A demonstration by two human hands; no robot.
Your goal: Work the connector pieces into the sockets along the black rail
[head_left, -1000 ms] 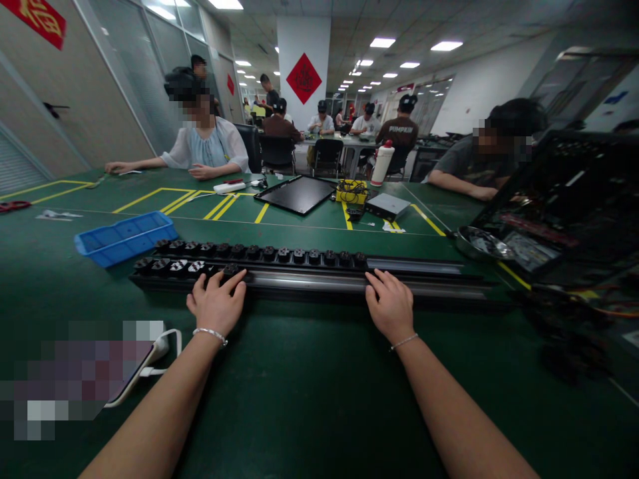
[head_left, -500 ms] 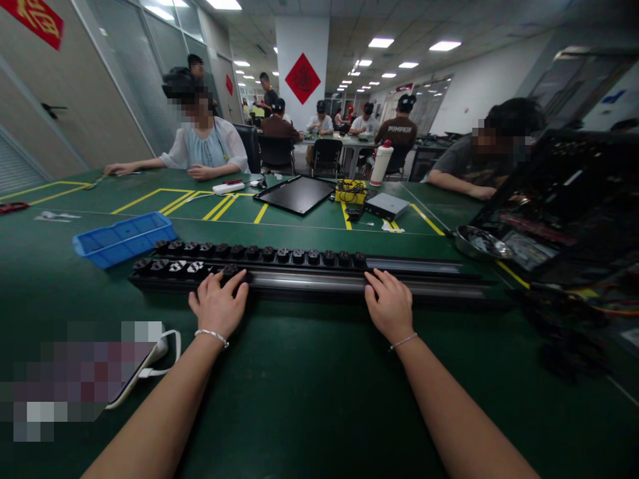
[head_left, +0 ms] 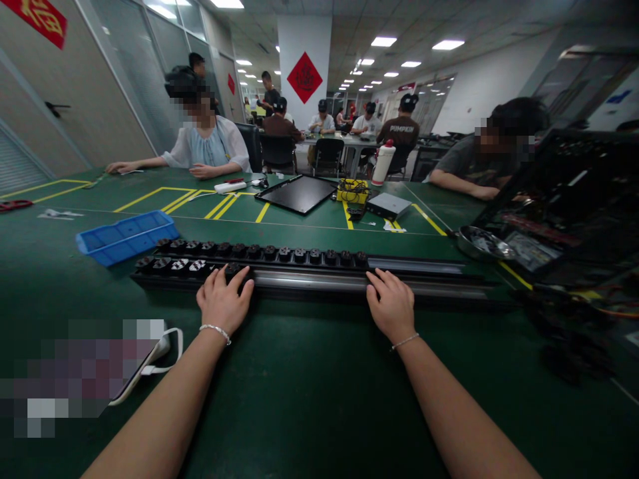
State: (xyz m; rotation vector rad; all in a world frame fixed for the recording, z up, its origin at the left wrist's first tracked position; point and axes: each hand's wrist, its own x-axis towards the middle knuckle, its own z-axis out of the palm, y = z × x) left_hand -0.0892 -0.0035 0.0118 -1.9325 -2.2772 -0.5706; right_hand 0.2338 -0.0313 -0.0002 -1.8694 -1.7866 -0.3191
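A long black double-channel track [head_left: 309, 280] lies across the green table before me. Small black socket-like modules [head_left: 284, 254] fill most of its back channel. Several more sit at the left end of the front channel, and the rest of that channel shows a bare metallic strip. My left hand [head_left: 225, 303] rests at the front channel, fingers spread around the rightmost black module [head_left: 232, 269] there, touching or very near it. My right hand [head_left: 391, 303] lies with stretched fingers on the front channel's edge, farther right. What is under the fingertips is hidden.
A blue plastic bin [head_left: 127, 239] stands behind the track's left end; a phone [head_left: 124, 392] with a white cable lies front left. At right are a metal bowl [head_left: 484, 243] and an open dark case [head_left: 574, 193]. A black panel [head_left: 297, 194] lies farther back. Co-workers sit across.
My left hand has shifted slightly right along the track. My right hand stays in place on the track, and the whole view has moved a little.
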